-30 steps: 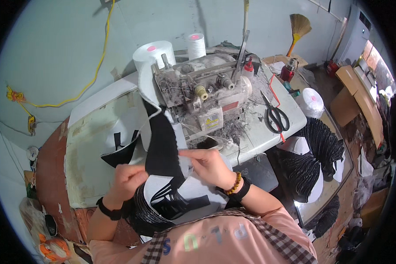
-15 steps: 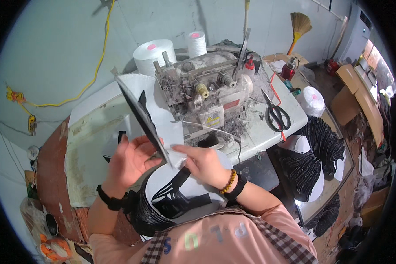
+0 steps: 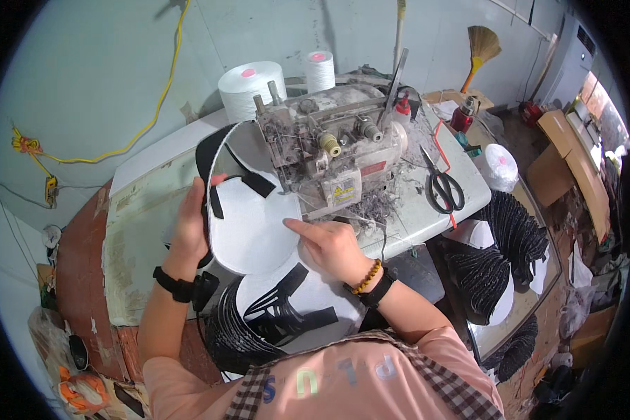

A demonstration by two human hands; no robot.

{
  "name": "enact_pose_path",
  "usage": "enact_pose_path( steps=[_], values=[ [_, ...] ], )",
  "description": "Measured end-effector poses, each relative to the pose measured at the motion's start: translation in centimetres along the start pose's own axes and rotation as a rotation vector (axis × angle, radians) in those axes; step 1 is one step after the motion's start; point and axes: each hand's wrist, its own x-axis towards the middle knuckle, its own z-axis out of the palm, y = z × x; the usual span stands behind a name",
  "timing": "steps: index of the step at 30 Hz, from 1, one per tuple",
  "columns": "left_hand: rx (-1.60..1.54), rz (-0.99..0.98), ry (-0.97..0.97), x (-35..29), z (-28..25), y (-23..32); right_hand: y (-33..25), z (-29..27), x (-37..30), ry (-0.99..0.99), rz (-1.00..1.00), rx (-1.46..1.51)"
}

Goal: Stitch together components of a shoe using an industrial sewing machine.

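A white padded fabric piece (image 3: 252, 227) with a rounded end, a black back and black tabs is held upright in front of the sewing machine. My left hand (image 3: 194, 227) is closed round its left edge, fingers partly hidden behind it. On its right edge lies the index finger of my right hand (image 3: 332, 250); the other fingers are curled and the thumb is hidden. Below, against my lap, sits a stack of similar black-and-white pieces (image 3: 234, 329), with black straps (image 3: 287, 308) across the top one. The dusty overlock sewing machine (image 3: 336, 143) stands just beyond my hands.
Black-handled scissors (image 3: 443, 189) lie on the white machine table (image 3: 462, 206). Thread cones (image 3: 252, 84) stand behind the machine. More bundled black-and-white pieces (image 3: 504, 238) rest at right near a wrapped white cone (image 3: 497, 168). A brown-edged table (image 3: 84, 259) is at left.
The fabric piece has turned from nearly edge-on to show its white face. My left hand has shifted up along its edge; my right hand has moved slightly up and right from its lower corner.
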Motion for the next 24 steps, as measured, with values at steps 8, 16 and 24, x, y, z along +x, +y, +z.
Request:
enact_pose_path(
  steps=[8, 16, 24],
  values=[
    [0.067, -0.084, 0.091, -1.7, -3.2, 3.6, -0.3, -0.2, 1.9, -0.117, 0.081, -0.117],
    [0.757, 0.04, -0.346, -7.9, 2.5, 0.8, 0.6, -1.1, 1.0, -0.107, 0.232, 0.111],
    [1.261, 0.631, -0.144, -1.7, 1.8, -2.2, 0.0, -2.4, -2.0, -0.342, 0.092, 0.134]
  ],
)
